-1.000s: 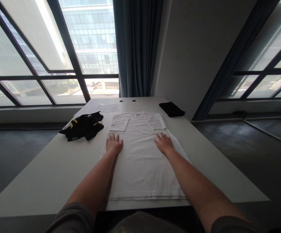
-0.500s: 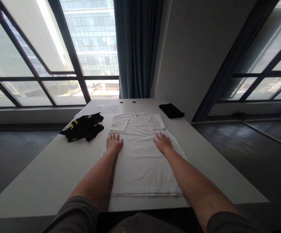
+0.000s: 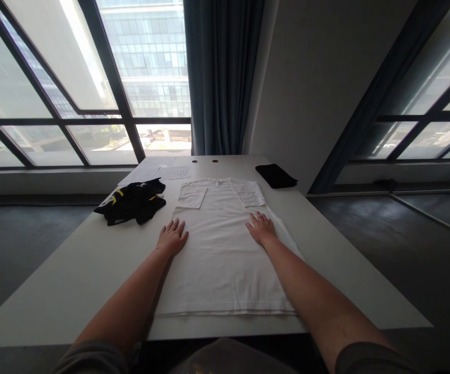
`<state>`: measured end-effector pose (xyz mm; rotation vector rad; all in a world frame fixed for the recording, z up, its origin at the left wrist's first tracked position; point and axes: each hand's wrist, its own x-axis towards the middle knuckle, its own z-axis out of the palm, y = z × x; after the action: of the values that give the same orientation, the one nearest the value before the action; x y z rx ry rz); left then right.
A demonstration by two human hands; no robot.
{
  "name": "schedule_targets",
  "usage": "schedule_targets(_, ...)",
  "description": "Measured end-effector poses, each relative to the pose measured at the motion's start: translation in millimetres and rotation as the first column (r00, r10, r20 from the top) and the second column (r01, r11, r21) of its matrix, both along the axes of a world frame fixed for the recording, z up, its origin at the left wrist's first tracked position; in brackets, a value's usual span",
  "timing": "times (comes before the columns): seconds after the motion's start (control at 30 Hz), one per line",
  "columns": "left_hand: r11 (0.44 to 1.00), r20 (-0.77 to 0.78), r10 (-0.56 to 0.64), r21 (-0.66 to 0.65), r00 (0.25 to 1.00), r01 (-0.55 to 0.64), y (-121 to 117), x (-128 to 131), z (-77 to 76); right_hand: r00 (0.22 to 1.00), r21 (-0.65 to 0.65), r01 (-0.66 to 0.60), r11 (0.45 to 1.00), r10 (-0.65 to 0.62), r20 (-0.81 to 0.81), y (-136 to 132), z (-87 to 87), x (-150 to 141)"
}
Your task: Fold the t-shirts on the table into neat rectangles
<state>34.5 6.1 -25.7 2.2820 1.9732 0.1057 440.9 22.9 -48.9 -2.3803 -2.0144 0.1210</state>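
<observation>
A white T-shirt [image 3: 220, 259] lies spread flat on the white table, its collar at the far end and its hem close to the near edge. Both sleeves are folded inward over the body. My left hand [image 3: 172, 237] rests palm down on the shirt's left side edge, fingers apart. On the shirt's right side, below the right sleeve, my right hand [image 3: 261, 228] lies flat with its fingers spread. Neither hand grasps anything. Light creases run across the fabric.
A crumpled black garment with yellow marks [image 3: 133, 200] lies at the left. A folded black cloth [image 3: 276, 175] sits at the far right. Paper sheets [image 3: 157, 169] are at the back left of the table [image 3: 337, 280], beyond which hangs a blue curtain [image 3: 222, 78].
My left hand has slid left and slightly toward me, to the shirt's side edge. My right hand has stayed almost where it was.
</observation>
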Motion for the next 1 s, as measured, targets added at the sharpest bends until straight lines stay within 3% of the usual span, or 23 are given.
schedule_targets(0.17, 0.999, -0.031, 0.025, 0.03, 0.999, -0.024, -36, -38, -3.7, 1.0, 0.014, 0.009, 1.0, -0.009, -0.005, -6, 6.6, -5)
schedule_targets(0.23, 0.997, -0.033, 0.053, 0.051, 0.998, -0.051, -51, -48, -6.1, 1.0, 0.088, -0.018, 0.996, 0.02, -0.021, -13, 9.0, -5)
schedule_targets(0.33, 0.996, -0.014, 0.054, 0.067, 0.998, -0.053, -68, -56, -7.8, 0.984, 0.246, -0.152, 0.957, 0.171, -0.057, -28, 9.6, -2)
schedule_targets(0.4, 0.997, 0.011, 0.036, 0.069, 0.999, -0.037, -73, -57, -7.4, 0.959, 0.278, -0.242, 0.93, 0.273, -0.078, -37, 9.0, 1)
schedule_targets(0.63, 0.996, 0.039, 0.035, 0.083, 0.999, -0.038, -73, -56, -5.5, 0.943, 0.273, -0.275, 0.922, 0.314, -0.109, -48, 13.8, 5)
schedule_targets(0.83, 0.976, 0.159, -0.146, 0.185, 0.976, 0.116, -72, -62, -6.5, 0.943, 0.289, -0.257, 0.922, 0.305, -0.134, -46, 15.5, 4)
schedule_targets(1.0, 0.968, 0.198, -0.13, 0.237, 0.971, 0.081, -68, -61, -8.4, 0.943, 0.296, -0.254, 0.921, 0.303, -0.135, -45, 12.7, 5)
